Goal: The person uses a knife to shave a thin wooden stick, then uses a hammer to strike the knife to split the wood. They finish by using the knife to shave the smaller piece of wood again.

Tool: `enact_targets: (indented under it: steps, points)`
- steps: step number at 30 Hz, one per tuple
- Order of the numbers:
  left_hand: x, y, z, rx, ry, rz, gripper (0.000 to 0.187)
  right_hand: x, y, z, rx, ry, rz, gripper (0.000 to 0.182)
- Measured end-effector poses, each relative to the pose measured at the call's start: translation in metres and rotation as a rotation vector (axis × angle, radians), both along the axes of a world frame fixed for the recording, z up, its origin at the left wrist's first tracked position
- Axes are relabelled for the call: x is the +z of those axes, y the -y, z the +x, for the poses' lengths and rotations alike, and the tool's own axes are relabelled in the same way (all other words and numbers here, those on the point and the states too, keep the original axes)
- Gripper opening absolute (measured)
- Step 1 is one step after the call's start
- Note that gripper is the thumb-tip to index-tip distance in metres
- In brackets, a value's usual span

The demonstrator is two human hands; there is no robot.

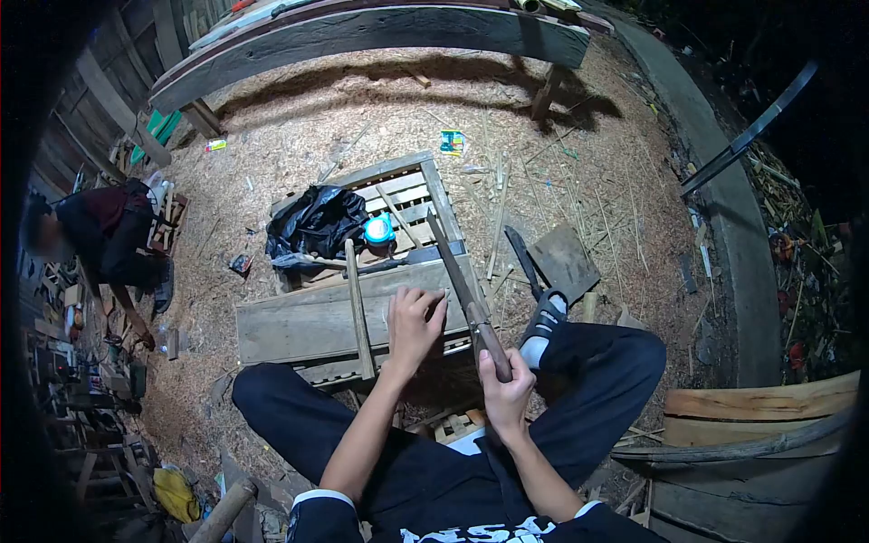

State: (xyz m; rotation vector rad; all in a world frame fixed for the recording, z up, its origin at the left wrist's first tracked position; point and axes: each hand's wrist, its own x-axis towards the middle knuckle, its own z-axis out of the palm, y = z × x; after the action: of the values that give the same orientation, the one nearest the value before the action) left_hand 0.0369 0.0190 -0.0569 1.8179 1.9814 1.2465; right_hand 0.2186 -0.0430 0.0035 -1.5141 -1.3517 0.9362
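My right hand (507, 380) is wrapped round the wooden handle of a long dark blade (453, 262), which points up and away from me. My left hand (415, 328) hovers above the wooden board, its fingers curled and the thumb apart from them; no object shows clearly in it. Just left of that hand, a wooden stick (358, 312) lies across the board (294, 326). Beyond are a black plastic bag (315, 222), a round blue and white container (379, 230) and a slatted wooden frame (437, 185).
Another person (113, 226) bends down at the left. A long bench (380, 41) spans the back. To the right of the board lie a dark sheath-like piece (522, 260) and a flat plank (566, 261). Wooden boards (751, 462) stand at the lower right.
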Motion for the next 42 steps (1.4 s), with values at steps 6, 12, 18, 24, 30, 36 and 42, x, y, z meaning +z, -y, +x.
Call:
enact_targets:
  steps: [6,12,18,24,30,36,42]
  points:
    - [-0.001,-0.007,0.000,-0.032,0.060,-0.015,0.016,0.004,0.002,-0.018,0.001,0.062,0.044,0.042]
    - [-0.005,-0.007,-0.005,-0.035,0.033,0.037,0.016,-0.001,0.006,-0.029,0.029,-0.055,-0.039,0.026]
    - [-0.005,-0.004,0.000,-0.029,0.039,0.042,0.016,-0.010,0.001,-0.017,0.289,0.144,0.054,0.058]
    - [-0.007,-0.004,0.002,-0.037,0.039,-0.005,0.015,-0.006,0.011,-0.034,0.252,0.187,0.086,0.062]
    - [-0.010,-0.006,-0.002,-0.049,-0.030,0.094,0.019,-0.018,0.013,-0.037,0.291,0.173,0.148,0.062]
    - [-0.004,-0.006,0.001,-0.042,-0.036,0.037,0.018,-0.019,0.019,-0.037,0.263,0.104,0.114,0.059]
    - [-0.004,-0.007,-0.001,-0.047,-0.029,0.076,0.017,-0.011,0.023,-0.029,0.247,0.096,0.060,0.056]
